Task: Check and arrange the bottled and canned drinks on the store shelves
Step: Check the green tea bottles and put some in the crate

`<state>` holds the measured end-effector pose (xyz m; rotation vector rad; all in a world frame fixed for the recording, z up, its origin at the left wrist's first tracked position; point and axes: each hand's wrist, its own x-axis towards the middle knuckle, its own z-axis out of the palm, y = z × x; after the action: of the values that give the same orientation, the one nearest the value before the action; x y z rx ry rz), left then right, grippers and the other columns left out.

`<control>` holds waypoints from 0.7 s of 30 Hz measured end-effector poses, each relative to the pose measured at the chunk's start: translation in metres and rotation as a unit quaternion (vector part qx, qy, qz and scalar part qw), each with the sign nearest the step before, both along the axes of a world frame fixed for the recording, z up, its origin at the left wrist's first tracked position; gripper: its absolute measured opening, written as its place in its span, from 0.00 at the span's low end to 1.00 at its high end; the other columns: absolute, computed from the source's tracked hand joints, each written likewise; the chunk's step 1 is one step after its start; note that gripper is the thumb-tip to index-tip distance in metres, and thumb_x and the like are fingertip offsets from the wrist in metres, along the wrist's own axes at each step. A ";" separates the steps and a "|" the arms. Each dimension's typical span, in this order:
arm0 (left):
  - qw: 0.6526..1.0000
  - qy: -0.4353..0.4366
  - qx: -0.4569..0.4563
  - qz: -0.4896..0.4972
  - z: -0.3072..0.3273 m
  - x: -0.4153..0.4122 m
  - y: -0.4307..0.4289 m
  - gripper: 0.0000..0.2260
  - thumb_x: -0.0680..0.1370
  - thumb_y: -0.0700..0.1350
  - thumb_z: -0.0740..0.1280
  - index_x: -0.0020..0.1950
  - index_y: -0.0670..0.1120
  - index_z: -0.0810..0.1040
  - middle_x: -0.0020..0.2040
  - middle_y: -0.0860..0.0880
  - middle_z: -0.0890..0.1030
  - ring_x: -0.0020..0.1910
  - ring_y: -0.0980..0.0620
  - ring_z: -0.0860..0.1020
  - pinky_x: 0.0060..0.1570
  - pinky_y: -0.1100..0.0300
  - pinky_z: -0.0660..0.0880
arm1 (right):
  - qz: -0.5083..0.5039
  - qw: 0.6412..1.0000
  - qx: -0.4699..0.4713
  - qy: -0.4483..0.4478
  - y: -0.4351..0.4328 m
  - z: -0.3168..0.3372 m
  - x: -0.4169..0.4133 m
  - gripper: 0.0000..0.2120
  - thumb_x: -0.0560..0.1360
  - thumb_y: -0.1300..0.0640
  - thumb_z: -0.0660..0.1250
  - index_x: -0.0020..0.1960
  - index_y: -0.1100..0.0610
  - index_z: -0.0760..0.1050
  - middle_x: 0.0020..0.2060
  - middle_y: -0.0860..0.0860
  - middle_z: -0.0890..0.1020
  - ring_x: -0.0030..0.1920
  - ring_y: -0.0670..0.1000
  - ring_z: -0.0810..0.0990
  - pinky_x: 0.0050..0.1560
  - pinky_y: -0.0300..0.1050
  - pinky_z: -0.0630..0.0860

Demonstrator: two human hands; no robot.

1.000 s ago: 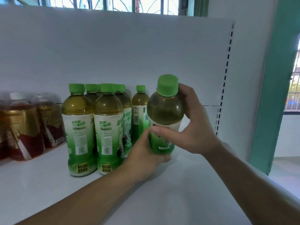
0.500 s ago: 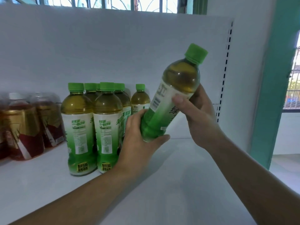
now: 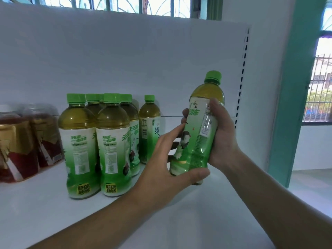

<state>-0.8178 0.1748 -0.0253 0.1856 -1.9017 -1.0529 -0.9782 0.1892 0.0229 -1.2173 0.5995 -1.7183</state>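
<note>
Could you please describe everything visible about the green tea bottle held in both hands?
The held bottle is clear plastic with yellow-green liquid, a green screw cap on, and a green-and-white printed label. It is held above the white shelf, nearly upright, cap leaning slightly right. The right hand wraps its middle; the left hand grips its base.

Barred window [image 3: 125, 6] along the top edge of the frame, curved metal grille, bright daylight behind. Teal frame post [image 3: 296, 87] runs down the right side, white wall [image 3: 265, 69] just left of it. Far right: second barred window [image 3: 321, 87], blurred greenery beyond.
</note>
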 end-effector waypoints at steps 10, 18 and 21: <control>0.958 -0.009 -0.146 0.246 0.029 0.021 -0.020 0.15 0.80 0.48 0.67 0.67 0.55 0.73 0.60 0.61 0.75 0.61 0.64 0.74 0.63 0.60 0.74 | -0.154 0.974 0.002 0.164 -0.007 0.000 0.019 0.28 0.71 0.46 0.75 0.65 0.59 0.74 0.49 0.53 0.86 0.49 0.54 0.86 0.50 0.50 0.82; 0.796 -0.166 -0.441 0.379 0.103 0.076 -0.039 0.13 0.76 0.47 0.62 0.57 0.49 0.81 0.53 0.54 0.81 0.53 0.53 0.77 0.59 0.53 0.70 | -0.251 0.917 0.078 0.301 -0.024 0.000 0.060 0.22 0.73 0.43 0.75 0.63 0.46 0.75 0.51 0.45 0.86 0.52 0.45 0.85 0.54 0.46 0.81; 0.763 -0.222 -0.440 0.419 0.114 0.091 -0.058 0.12 0.78 0.45 0.63 0.60 0.48 0.80 0.58 0.51 0.80 0.58 0.48 0.76 0.62 0.52 0.66 | -0.238 0.906 0.105 0.333 -0.014 0.002 0.066 0.17 0.73 0.51 0.77 0.57 0.44 0.75 0.47 0.42 0.86 0.48 0.41 0.85 0.45 0.34 0.80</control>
<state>-0.7267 0.1172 0.0884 0.6936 -2.1551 0.5677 -0.9123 0.1749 0.0253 -1.5874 1.5595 -1.5257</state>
